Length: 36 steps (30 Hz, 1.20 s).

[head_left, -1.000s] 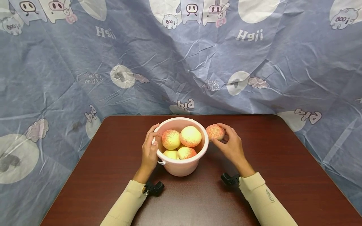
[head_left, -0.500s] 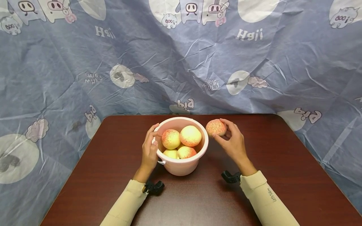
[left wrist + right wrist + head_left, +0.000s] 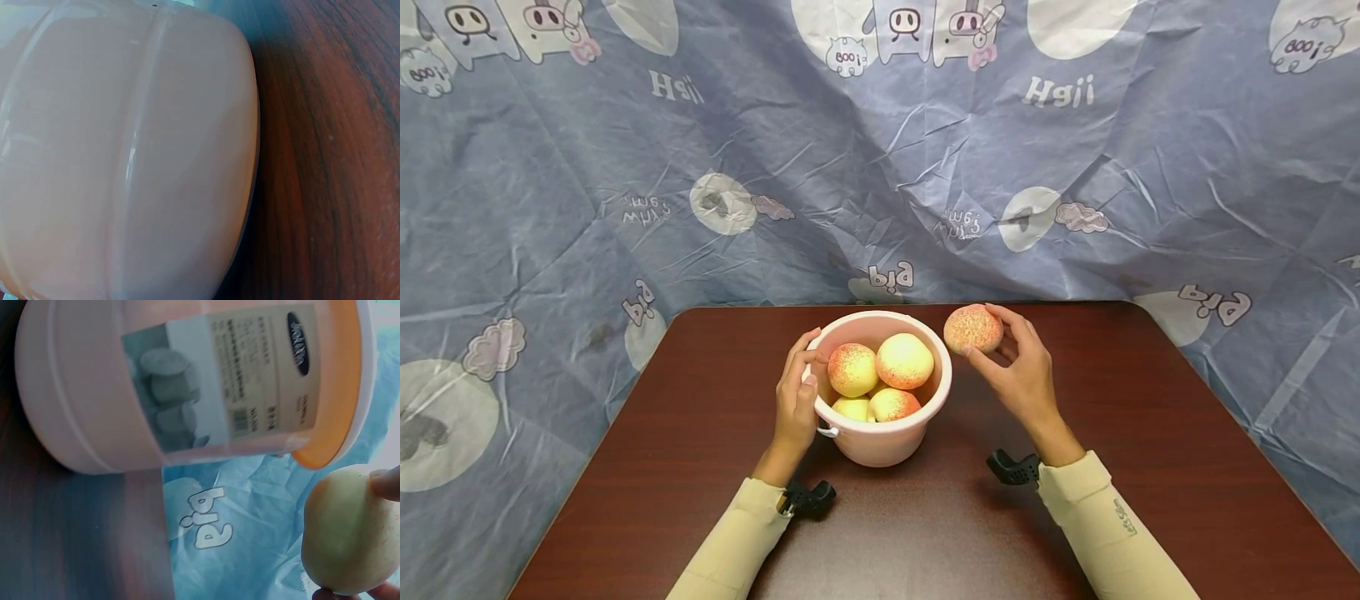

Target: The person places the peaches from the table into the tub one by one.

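Observation:
A pale pink bucket (image 3: 882, 446) stands upright on the table with several yellow and red peaches (image 3: 905, 362) inside. At its left rim, my left hand (image 3: 795, 400) grips the bucket, one finger reaching over the edge. Only the bucket's smooth side (image 3: 169, 150) shows in the left wrist view, so those fingers are hidden there. Just right of the rim, my right hand (image 3: 1026, 371) pinches a red-speckled peach (image 3: 973, 329) between thumb and fingers, raised off the table. In the right wrist view the same peach (image 3: 347, 531) is beside the bucket's mouth, apart from it.
The dark reddish-brown table (image 3: 700, 467) runs under everything. A blue printed cloth (image 3: 880, 167) hangs behind and along both sides. On the bucket's right side is a printed label (image 3: 231, 381). A small white handle pivot (image 3: 828, 432) juts out at its left.
My right hand has lifted the peach upward, away from the table, staying just right of the bucket. The left hand and the bucket have stayed in place.

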Each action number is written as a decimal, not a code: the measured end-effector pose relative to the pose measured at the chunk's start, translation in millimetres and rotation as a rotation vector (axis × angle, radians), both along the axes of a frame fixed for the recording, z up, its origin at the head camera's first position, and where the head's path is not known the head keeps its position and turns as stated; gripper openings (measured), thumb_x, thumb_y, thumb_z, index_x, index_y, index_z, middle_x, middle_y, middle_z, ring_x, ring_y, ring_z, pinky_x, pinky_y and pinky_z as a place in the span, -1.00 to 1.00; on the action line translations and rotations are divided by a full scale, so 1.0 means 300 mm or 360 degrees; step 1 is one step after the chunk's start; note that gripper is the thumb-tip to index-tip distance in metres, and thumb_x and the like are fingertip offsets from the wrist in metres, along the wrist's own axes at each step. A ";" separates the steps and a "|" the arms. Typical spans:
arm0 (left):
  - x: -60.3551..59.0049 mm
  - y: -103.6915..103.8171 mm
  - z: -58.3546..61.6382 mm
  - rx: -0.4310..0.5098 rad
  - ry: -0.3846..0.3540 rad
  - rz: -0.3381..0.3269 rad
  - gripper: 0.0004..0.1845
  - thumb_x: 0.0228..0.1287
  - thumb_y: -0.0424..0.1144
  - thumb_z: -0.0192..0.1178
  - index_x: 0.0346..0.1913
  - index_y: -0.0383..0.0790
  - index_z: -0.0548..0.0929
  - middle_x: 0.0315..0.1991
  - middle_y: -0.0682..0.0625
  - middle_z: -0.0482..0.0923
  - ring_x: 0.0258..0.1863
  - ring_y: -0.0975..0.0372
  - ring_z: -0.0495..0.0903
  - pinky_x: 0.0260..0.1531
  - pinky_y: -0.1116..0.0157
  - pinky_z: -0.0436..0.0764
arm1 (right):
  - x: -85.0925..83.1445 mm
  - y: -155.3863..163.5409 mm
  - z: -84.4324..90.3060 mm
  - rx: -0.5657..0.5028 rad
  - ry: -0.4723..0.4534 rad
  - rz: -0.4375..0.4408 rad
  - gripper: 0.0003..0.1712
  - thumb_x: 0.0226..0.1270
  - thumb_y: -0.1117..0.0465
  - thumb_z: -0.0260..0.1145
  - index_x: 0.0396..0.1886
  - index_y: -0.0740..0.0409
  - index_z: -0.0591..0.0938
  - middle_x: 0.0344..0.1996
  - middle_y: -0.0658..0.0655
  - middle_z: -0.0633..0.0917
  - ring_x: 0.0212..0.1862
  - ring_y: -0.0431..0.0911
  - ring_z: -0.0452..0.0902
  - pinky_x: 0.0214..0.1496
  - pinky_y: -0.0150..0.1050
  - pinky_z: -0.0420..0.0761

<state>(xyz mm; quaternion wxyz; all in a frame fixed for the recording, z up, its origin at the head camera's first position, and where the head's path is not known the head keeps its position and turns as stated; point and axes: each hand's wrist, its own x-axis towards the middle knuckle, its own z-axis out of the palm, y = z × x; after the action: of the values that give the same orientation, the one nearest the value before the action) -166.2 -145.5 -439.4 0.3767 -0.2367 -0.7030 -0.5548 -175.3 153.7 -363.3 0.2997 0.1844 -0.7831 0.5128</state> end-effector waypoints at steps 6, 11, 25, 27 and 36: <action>0.003 0.000 0.003 -0.0002 -0.0016 0.0009 -0.54 0.28 -0.05 -0.18 -0.17 -0.43 0.50 0.30 -0.19 0.37 0.29 -0.03 0.35 0.27 0.10 0.24 | 0.051 -0.033 0.073 -0.0026 0.0013 0.0073 -0.28 -0.08 0.47 0.50 0.17 0.41 0.49 0.03 0.36 0.53 0.02 0.11 0.56 -0.04 -0.28 0.59; 0.000 -0.001 0.003 0.0007 -0.0004 0.0011 -0.57 0.26 -0.09 -0.18 -0.17 -0.43 0.50 0.29 -0.21 0.38 0.29 -0.04 0.34 0.27 0.13 0.24 | 0.061 -0.050 0.095 -0.0051 0.0039 0.0138 -0.28 -0.09 0.50 0.49 0.17 0.42 0.48 0.02 0.35 0.53 0.02 0.12 0.56 -0.04 -0.27 0.59; 0.042 0.017 0.054 0.0019 -0.0021 -0.0009 -0.60 0.27 -0.18 -0.19 -0.19 -0.51 0.48 0.25 -0.38 0.35 0.26 -0.20 0.33 0.29 0.11 0.22 | 0.091 -0.103 0.127 -0.0035 0.0042 0.0237 -0.29 -0.06 0.49 0.48 0.18 0.42 0.47 0.03 0.34 0.53 0.04 0.08 0.57 -0.02 -0.24 0.58; 0.024 0.010 0.030 0.0014 -0.0030 0.0001 -0.57 0.29 -0.12 -0.19 -0.18 -0.48 0.49 0.27 -0.33 0.35 0.28 -0.14 0.33 0.29 0.11 0.22 | 0.094 -0.110 0.127 -0.0029 0.0039 0.0254 -0.29 -0.06 0.49 0.48 0.19 0.41 0.47 0.04 0.33 0.53 0.05 0.06 0.57 -0.01 -0.23 0.58; 0.003 0.000 0.006 0.0011 -0.0021 -0.0010 -0.54 0.29 -0.05 -0.18 -0.18 -0.44 0.49 0.29 -0.25 0.36 0.31 -0.03 0.32 0.29 0.07 0.22 | 0.103 -0.139 0.124 -0.0024 0.0041 0.0325 -0.28 -0.06 0.48 0.48 0.19 0.41 0.47 0.04 0.33 0.53 0.04 0.07 0.57 0.00 -0.18 0.58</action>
<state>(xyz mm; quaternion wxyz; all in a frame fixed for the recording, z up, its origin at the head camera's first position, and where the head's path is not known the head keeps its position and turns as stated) -165.2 -145.4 -437.6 0.3711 -0.2337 -0.7028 -0.5601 -144.2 111.9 -326.0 0.2572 0.2676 -0.7524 0.5441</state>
